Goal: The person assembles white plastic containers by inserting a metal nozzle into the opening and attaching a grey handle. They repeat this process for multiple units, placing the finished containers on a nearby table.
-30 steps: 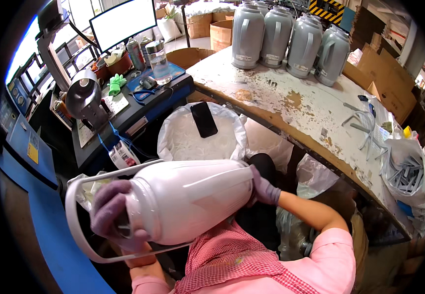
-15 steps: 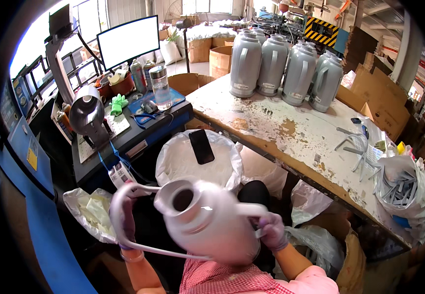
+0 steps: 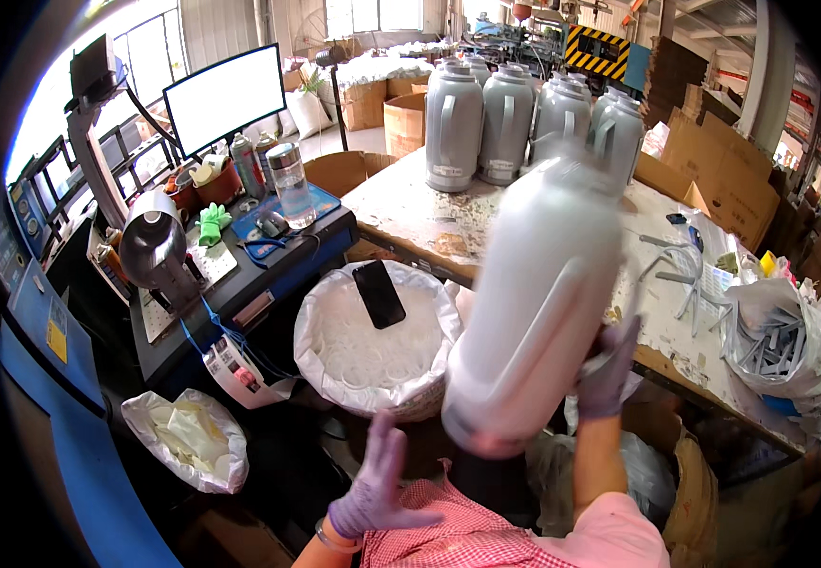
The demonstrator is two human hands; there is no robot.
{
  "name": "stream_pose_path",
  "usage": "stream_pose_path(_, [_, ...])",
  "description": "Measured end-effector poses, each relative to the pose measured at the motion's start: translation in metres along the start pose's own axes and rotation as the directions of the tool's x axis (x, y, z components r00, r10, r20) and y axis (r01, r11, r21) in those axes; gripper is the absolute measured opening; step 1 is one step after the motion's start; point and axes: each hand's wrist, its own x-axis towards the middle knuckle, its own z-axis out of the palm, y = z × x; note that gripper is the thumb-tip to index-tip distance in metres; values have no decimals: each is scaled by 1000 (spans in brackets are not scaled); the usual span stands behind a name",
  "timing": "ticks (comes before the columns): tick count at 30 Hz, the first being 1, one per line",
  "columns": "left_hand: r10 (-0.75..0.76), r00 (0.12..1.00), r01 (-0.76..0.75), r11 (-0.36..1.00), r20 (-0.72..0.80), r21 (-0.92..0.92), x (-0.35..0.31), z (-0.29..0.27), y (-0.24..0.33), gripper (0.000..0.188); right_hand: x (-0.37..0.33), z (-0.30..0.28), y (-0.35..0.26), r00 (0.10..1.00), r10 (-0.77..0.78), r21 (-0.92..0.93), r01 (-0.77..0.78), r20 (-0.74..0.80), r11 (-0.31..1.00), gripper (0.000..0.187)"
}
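Note:
A grey plastic thermos jug [image 3: 543, 293] hangs in the air before me, tilted and blurred by motion. My right hand [image 3: 606, 374], in a thin purple glove, holds it from the right side; the jug hides part of its fingers. Left of the jug's base is my left hand [image 3: 379, 478], gloved too, with fingers spread and nothing in them. A white-lined bin [image 3: 373, 364] stands beyond it, with a black phone [image 3: 379, 294] lying on top.
Several upright grey jugs [image 3: 453, 128] stand at the back of the worn table [image 3: 401, 213]. Grey plastic strips fill a bag [image 3: 780, 346] at right. On the left desk are a monitor [image 3: 226, 99], a black curved holder [image 3: 157, 251] and a label roll [image 3: 240, 374].
The jug has swung from a lying tilt to nearly upright, moving up and right with my right hand. My left hand has come off the jug's long loop strip, which no longer shows.

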Motion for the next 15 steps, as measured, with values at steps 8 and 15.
stream_pose_path(8, [-525, 744, 428, 849, -413, -309, -34, -27, -22, 92, 209, -145, -9, 615, -761, -765, 587, 207, 266, 43])
stream_pose_path(15, [-740, 581, 484, 649, -340, -587, -67, -48, -48, 77, 307, -163, 1, 622, -675, -869, 490, 397, -60, 38])
